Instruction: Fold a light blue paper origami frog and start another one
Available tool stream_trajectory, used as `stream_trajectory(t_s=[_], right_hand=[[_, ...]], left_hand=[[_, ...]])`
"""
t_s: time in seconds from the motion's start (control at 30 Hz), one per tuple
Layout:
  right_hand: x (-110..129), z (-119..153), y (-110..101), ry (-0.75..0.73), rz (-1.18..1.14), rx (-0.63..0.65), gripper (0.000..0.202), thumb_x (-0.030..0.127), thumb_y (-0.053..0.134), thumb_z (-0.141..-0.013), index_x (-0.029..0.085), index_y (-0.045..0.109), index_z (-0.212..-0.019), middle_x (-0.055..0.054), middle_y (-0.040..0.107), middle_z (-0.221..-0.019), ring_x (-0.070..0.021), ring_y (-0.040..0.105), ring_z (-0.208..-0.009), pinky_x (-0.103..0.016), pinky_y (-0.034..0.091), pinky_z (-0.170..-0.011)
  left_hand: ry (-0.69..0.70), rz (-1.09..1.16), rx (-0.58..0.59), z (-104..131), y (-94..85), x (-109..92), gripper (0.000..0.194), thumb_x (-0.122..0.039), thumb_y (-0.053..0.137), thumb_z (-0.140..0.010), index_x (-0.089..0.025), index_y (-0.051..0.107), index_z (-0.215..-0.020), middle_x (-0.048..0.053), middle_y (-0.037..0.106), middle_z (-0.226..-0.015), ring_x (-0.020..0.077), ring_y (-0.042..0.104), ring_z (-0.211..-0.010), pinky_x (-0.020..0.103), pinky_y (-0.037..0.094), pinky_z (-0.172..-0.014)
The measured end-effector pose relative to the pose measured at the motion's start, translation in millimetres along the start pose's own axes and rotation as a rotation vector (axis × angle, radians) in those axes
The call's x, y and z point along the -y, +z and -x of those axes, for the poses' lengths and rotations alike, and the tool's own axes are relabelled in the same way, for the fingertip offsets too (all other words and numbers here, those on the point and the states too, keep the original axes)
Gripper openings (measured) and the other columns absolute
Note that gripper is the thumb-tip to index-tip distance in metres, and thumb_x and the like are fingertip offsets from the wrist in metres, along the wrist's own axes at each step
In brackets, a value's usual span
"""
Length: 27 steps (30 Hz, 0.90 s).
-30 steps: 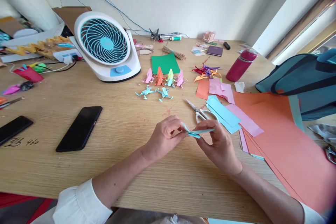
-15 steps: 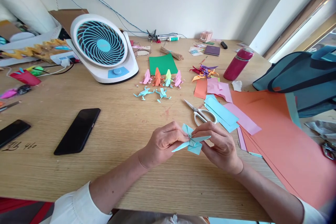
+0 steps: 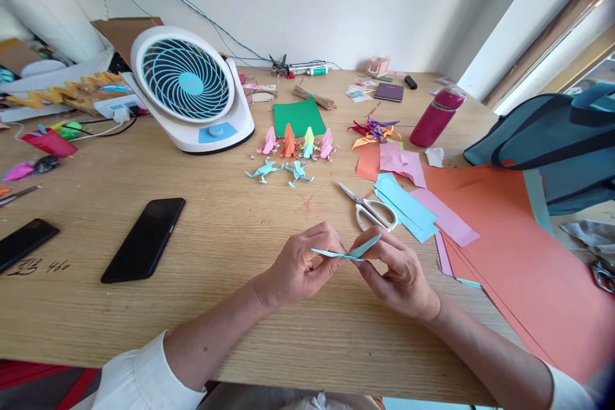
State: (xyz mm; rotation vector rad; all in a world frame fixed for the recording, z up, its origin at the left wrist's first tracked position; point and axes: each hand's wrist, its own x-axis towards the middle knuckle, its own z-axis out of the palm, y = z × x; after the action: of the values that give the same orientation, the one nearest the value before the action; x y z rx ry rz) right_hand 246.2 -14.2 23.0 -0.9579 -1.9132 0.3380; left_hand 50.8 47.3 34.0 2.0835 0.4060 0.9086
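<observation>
Light-blue folded paper (image 3: pixel 346 252) is held just above the wooden table (image 3: pixel 216 307), almost flat and edge-on, pinched between both hands. The left hand (image 3: pixel 300 266) closes thumb and fingers on its left end, and the right hand (image 3: pixel 401 272) grips the middle and right tip. It seems a fold is being pressed; the next move needs a firm, exact crease, like the 2 blue figures (image 3: pixel 281 172) near the scissors (image 3: pixel 369 208).

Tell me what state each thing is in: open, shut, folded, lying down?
Light blue paper: folded, pinched by both hands.
Left hand: closed on it.
Right hand: closed on it.
Scissors: lying nearly shut.
Black phone: screen dark, lying flat.
Red bottle: upright, capped.
Paper frogs: folded.
</observation>
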Motion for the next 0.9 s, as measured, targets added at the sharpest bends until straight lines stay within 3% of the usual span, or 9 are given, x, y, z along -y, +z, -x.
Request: stream_trajectory(t_s=[0.13, 0.27, 0.4, 0.6, 0.77, 0.9], right_hand=[[0.7, -2.5, 2.8, 0.164, -0.043, -0.041, 0.007, 0.014, 0.059, -0.088, 0.020, 0.058, -0.085, -0.001, 0.060, -0.076, -0.0139, 0.055, -0.069, -0.028, 0.046, -0.063], [1.8, -4.8, 6.6, 0.334, -0.098, -0.030, 0.016, 0.022, 0.058, -0.091, 0.019, 0.054, -0.076, 0.001, 0.056, -0.071, -0.0118, 0.052, -0.066, -0.026, 0.044, -0.062], [-1.8, -2.5, 10.5, 0.411, -0.124, -0.029, 0.017, 0.025, 0.058, -0.091, 0.018, 0.055, -0.075, 0.001, 0.057, -0.070, -0.0110, 0.052, -0.064, -0.024, 0.043, -0.061], [-5.7, -2.3, 13.6, 0.539, -0.192, -0.023, 0.018, 0.031, 0.060, -0.090, 0.017, 0.061, -0.079, 0.000, 0.060, -0.072, -0.0120, 0.053, -0.066, -0.024, 0.043, -0.063], [-4.0, -3.0, 14.2, 0.581, -0.209, 0.013, 0.021, 0.034, 0.058, -0.091, 0.018, 0.060, -0.078, -0.001, 0.061, -0.072, -0.0127, 0.053, -0.066, -0.025, 0.043, -0.063], [-7.8, -1.8, 16.8, 0.615, -0.251, 0.026, 0.024, 0.038, 0.060, -0.089, 0.017, 0.062, -0.077, -0.002, 0.063, -0.072, -0.0133, 0.054, -0.065, -0.025, 0.043, -0.062]], left_hand=[[-0.215, 0.196, -0.085, -0.3, 5.3, 3.5, 0.017, -0.030, 0.059, -0.090, -0.016, 0.062, -0.081, 0.002, 0.060, -0.079, 0.0116, 0.061, -0.070, 0.024, 0.049, -0.064], [-0.457, 0.312, -0.149, -0.2, 9.6, 5.9, 0.028, -0.041, 0.063, -0.087, -0.015, 0.058, -0.078, -0.002, 0.061, -0.068, 0.0088, 0.060, -0.051, 0.020, 0.046, -0.050], [-0.609, 0.499, -0.129, -2.5, 10.6, 8.9, 0.033, -0.044, 0.071, -0.079, -0.014, 0.059, -0.084, 0.002, 0.068, -0.076, 0.0157, 0.070, -0.065, 0.026, 0.056, -0.063], [-0.598, 0.484, -0.229, -3.7, 13.9, 13.1, 0.033, -0.043, 0.072, -0.078, -0.014, 0.058, -0.080, 0.000, 0.066, -0.070, 0.0142, 0.068, -0.062, 0.026, 0.056, -0.063], [-0.599, 0.602, -0.190, -4.7, 14.0, 13.2, 0.030, -0.038, 0.076, -0.074, -0.015, 0.065, -0.090, 0.000, 0.067, -0.081, 0.0123, 0.067, -0.068, 0.025, 0.055, -0.069], [-0.607, 0.599, -0.206, -4.9, 12.5, 12.8, 0.025, -0.036, 0.079, -0.072, -0.013, 0.068, -0.075, -0.001, 0.067, -0.070, 0.0099, 0.063, -0.064, 0.020, 0.051, -0.065]])
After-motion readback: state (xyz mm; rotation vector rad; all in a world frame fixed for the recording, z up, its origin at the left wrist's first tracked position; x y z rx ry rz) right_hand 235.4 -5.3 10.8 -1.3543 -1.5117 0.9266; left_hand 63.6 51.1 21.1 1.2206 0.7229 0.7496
